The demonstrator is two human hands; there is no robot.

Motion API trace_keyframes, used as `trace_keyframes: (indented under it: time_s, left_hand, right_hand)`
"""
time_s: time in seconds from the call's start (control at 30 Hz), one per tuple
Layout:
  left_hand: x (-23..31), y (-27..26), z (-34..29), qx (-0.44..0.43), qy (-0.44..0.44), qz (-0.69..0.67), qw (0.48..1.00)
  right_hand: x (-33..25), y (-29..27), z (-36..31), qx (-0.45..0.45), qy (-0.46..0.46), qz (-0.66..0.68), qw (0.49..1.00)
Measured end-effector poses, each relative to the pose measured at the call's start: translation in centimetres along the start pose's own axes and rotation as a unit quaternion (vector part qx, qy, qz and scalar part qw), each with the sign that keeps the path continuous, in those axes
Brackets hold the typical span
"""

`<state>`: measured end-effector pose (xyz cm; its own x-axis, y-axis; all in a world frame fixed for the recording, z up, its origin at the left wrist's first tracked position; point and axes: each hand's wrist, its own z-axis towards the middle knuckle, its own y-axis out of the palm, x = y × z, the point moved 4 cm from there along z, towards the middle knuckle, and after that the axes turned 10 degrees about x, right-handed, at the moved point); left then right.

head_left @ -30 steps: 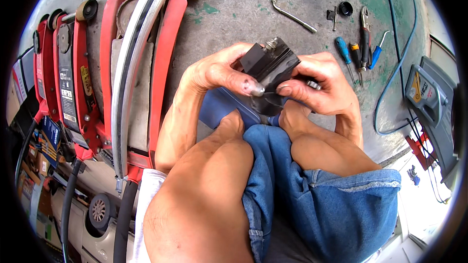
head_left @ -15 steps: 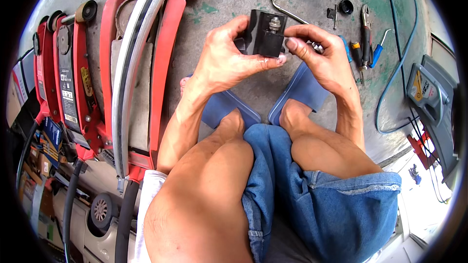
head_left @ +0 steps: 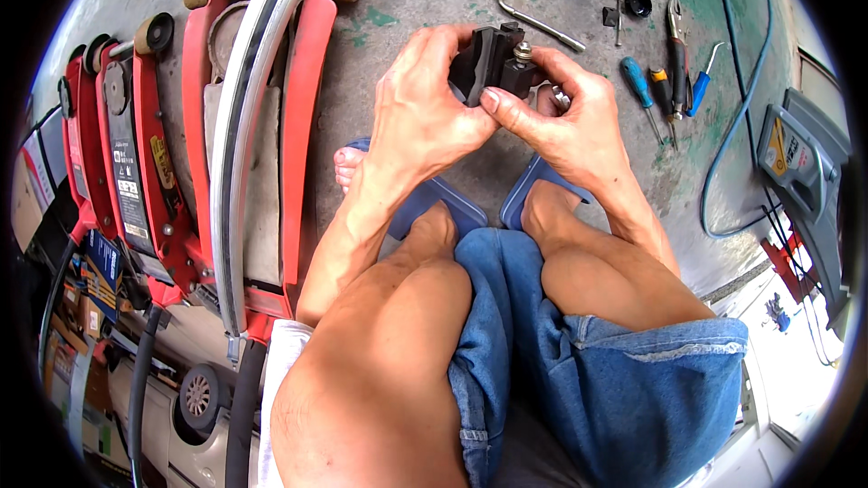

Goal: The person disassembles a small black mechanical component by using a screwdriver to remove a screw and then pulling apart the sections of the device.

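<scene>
A black, block-shaped part with a silver bolt and washers on it is held between my two hands above the floor. My left hand wraps round its left side, the fingers behind it. My right hand grips the right side, with the thumb pressed against the near face. A small shiny metal piece sits in the curl of my right hand; its kind is too small to make out. The far side of the part is hidden by my fingers.
An L-shaped wrench lies beyond my hands. To the right are a blue screwdriver, pliers, a blue-handled hook tool, a round black cap and a blue hose. Red floor jacks stand at the left.
Both hands have turned the black part, so its side and edges now face me. My right hand has closed in on it, thumb against its front. The wrench is more exposed.
</scene>
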<state>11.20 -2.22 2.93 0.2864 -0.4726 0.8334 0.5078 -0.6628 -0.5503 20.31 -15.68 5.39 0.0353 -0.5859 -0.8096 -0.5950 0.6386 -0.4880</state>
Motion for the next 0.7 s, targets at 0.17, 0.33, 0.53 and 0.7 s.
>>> trace_keyframes:
  time_s: [0.17, 0.33, 0.53, 0.7]
  left_hand:
    - [-1.4, 1.1, 0.0, -0.101, -0.123, -0.116, 0.98]
    - [-1.8, 1.4, -0.1, -0.155, -0.176, -0.17, 0.957]
    - [-1.5, 1.0, 0.4, -0.114, -0.19, -0.168, 0.961]
    - [-1.0, -1.1, 0.4, -0.102, -0.168, -0.012, 0.98]
  right_hand:
    - [-0.1, 0.1, 0.0, 0.012, -0.009, -0.027, 1.0]
    - [0.9, 0.4, -0.1, -0.007, 0.059, -0.001, 0.998]
    - [3.1, -0.1, 0.7, -0.041, 0.049, 0.136, 0.989]
    - [-0.1, -5.8, 3.7, -0.041, 0.152, 0.293, 0.943]
